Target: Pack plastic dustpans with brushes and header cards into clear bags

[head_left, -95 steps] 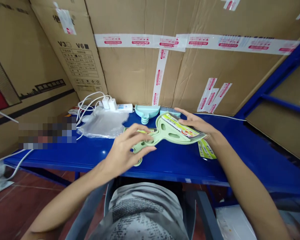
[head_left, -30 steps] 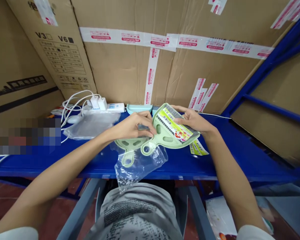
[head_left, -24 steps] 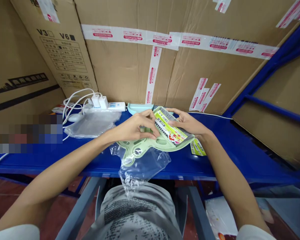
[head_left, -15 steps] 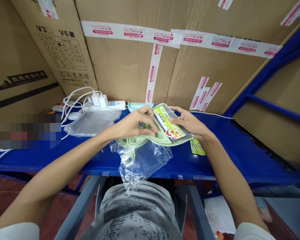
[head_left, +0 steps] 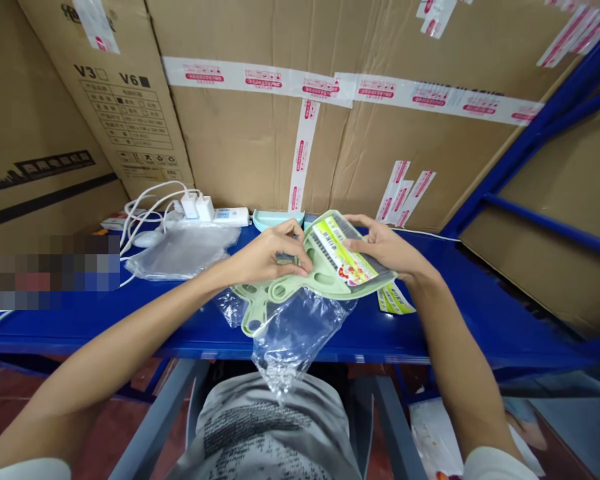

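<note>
My right hand (head_left: 380, 245) grips the right side of a light-green fan-shaped plastic piece (head_left: 325, 283), thumb on its front. A dark grey, bristle-like part (head_left: 383, 270) and a yellow-green label (head_left: 347, 253) with cartoon print lie across it. Fingers bent together, my left hand (head_left: 275, 252) pinches at the piece's left edge; its exact hold is partly hidden. Below that hand, a light-green handle-like part with holes (head_left: 255, 313) hangs down; whether it joins the fan shape I cannot tell. Crumpled clear plastic bag (head_left: 300, 333) spreads under them, past the table's front edge.
Flat clear bags (head_left: 180, 250) lie at the left beside a white power strip (head_left: 230, 217) with plugs and cables. Pale-teal plastic pieces (head_left: 277, 219) sit behind my hands. More yellow-green labels (head_left: 396, 298) rest on the blue table (head_left: 470, 307); cardboard (head_left: 240, 140) stands behind.
The fan-shaped piece has turned slightly and shifted a little right with my right hand. The handle-like part below shows more clearly. My left hand keeps its pinch.
</note>
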The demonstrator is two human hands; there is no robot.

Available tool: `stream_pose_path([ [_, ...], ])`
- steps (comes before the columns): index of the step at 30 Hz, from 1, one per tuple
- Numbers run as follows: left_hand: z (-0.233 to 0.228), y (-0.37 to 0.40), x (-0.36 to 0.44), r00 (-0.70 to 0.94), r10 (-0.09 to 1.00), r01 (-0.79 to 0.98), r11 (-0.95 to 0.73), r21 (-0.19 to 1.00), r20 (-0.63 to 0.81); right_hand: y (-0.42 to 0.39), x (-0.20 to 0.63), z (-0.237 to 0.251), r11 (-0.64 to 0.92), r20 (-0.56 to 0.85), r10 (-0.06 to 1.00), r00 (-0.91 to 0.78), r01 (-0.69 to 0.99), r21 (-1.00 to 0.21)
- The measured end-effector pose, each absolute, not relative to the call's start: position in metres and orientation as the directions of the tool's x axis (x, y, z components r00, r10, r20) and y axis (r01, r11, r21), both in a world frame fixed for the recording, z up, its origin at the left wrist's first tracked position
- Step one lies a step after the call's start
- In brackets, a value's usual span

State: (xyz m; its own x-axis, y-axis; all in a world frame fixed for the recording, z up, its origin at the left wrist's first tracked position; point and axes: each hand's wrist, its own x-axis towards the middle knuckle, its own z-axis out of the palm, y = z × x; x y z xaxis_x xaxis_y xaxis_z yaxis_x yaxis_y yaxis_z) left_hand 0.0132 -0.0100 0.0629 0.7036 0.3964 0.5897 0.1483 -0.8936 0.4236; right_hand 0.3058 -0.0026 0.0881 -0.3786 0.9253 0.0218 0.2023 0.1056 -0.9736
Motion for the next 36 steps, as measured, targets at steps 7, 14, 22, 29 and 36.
stream_pose_path([
  [7,0.059,-0.009,0.016,0.704,0.384,0.144,-0.901,0.41,0.598,-0.005,0.274,0.059,-0.019,-0.101,0.856,-0.507,0.166,-0.986],
  [14,0.069,-0.012,0.011,0.68,0.354,0.15,-0.924,0.351,0.642,-0.012,0.256,0.047,0.198,0.131,0.868,-0.48,0.092,-0.976],
  [22,0.08,-0.02,0.01,0.607,0.323,0.203,-0.946,0.251,0.726,-0.019,0.25,0.052,0.163,0.115,0.886,-0.45,0.07,-0.984],
  [29,0.094,0.001,-0.033,-0.17,0.639,0.162,-0.733,0.661,0.75,0.002,0.272,0.058,0.319,0.316,0.936,-0.157,-0.009,-0.948],
  [36,0.052,0.024,-0.013,0.425,0.879,-0.353,-0.058,0.934,0.216,0.014,0.292,0.056,0.489,0.487,0.872,-0.042,0.063,-0.87],
])
